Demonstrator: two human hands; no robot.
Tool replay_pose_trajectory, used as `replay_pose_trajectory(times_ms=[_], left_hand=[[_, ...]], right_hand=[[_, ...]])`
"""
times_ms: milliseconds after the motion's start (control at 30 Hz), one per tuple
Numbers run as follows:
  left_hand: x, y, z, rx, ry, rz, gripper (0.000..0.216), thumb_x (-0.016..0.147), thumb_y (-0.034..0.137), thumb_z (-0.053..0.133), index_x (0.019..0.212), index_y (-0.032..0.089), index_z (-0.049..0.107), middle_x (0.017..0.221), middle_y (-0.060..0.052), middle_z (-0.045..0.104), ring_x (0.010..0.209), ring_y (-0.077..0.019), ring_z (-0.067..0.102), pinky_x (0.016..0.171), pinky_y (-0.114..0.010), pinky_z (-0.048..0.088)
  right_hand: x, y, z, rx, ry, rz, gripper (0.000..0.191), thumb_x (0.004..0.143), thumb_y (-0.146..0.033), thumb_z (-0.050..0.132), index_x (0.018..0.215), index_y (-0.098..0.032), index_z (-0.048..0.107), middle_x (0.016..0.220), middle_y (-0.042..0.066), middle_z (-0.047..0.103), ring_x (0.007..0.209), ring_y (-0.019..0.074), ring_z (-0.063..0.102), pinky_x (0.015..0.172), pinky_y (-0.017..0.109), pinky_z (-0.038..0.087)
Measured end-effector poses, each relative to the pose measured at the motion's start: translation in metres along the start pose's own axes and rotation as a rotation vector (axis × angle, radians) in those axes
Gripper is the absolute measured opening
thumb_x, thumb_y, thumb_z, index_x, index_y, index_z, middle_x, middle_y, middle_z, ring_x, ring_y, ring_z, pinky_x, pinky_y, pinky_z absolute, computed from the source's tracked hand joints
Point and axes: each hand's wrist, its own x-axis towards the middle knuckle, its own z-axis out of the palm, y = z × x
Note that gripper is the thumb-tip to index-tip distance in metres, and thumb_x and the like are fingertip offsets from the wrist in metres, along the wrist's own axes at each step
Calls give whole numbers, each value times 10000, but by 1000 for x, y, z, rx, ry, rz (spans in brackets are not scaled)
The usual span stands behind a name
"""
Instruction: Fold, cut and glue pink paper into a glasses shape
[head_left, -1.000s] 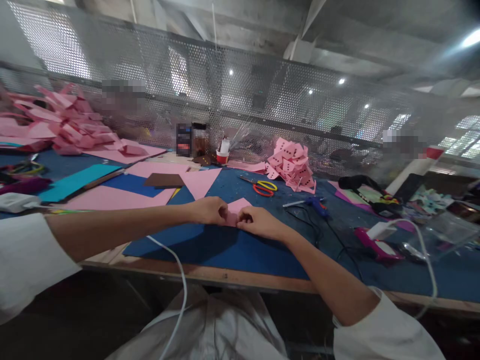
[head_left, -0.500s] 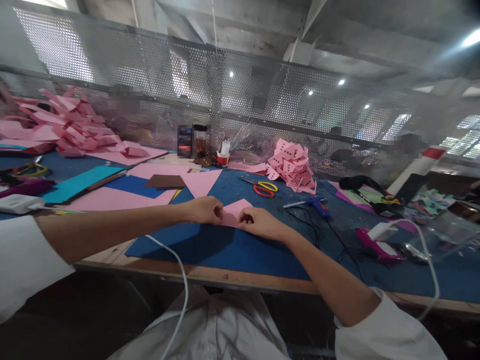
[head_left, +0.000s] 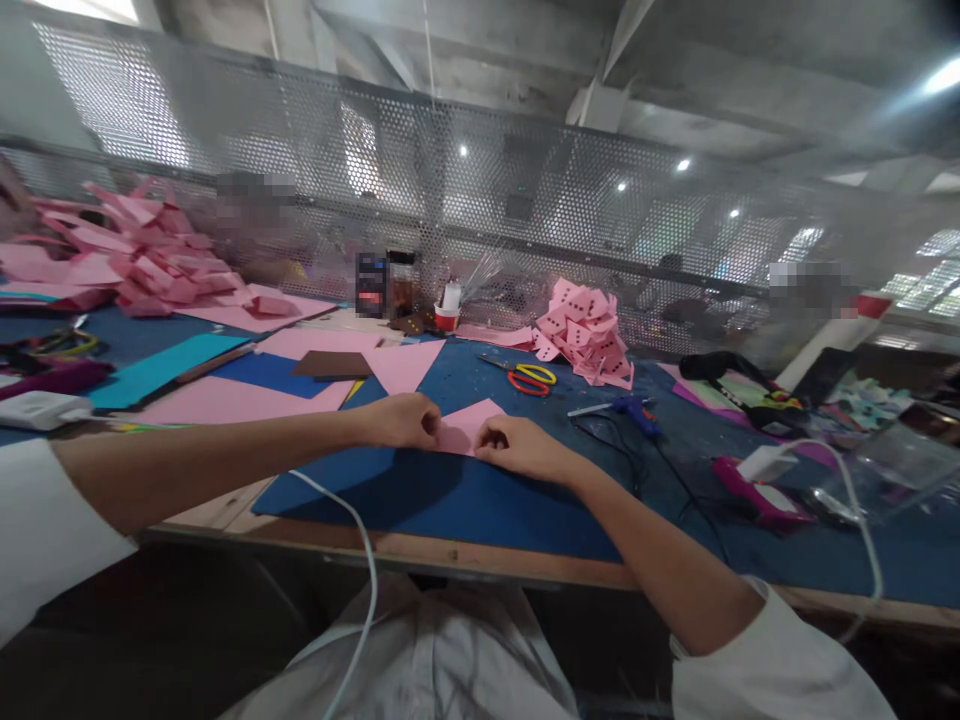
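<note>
A small pink sheet [head_left: 460,424], paper or thin foam, lies on a larger dark blue sheet [head_left: 360,500] at the front of the table. My left hand [head_left: 405,420] is closed at its left side, with thumb and fingers pinched by the edge. At the near right corner, my right hand [head_left: 525,447] is also curled, its fingertips gripping the pink sheet. Both hands hide parts of its border. Beyond them lie scissors [head_left: 531,378] with red and yellow handles. A blue glue gun [head_left: 637,412] rests to the right of my right hand.
Pink cut pieces [head_left: 585,335] with dark dots are heaped at the back; a larger pink pile [head_left: 150,250] stands far left. Brown sheets [head_left: 334,364] and a teal strip [head_left: 172,368] lie left. A white cable [head_left: 367,560] hangs over the front edge. Perforated metal panels [head_left: 487,180] close the back.
My left hand has shifted slightly left along the pink sheet, uncovering a little more of it. My right hand stays in place.
</note>
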Motion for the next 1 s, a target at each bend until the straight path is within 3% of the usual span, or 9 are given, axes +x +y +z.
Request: replay_pose_trajectory(times_ms=[1000], left_hand=[[-6,-32,-6,-34,9,-42,214,639,322,620,767,182,721,722,-4,695,696,-168,619,596,-228,396]], right_hand=[[0,0,0,-8,-17,-2,116,840,-207,625,917,-163,699,840,24,678,749,129,590,671,238,397]])
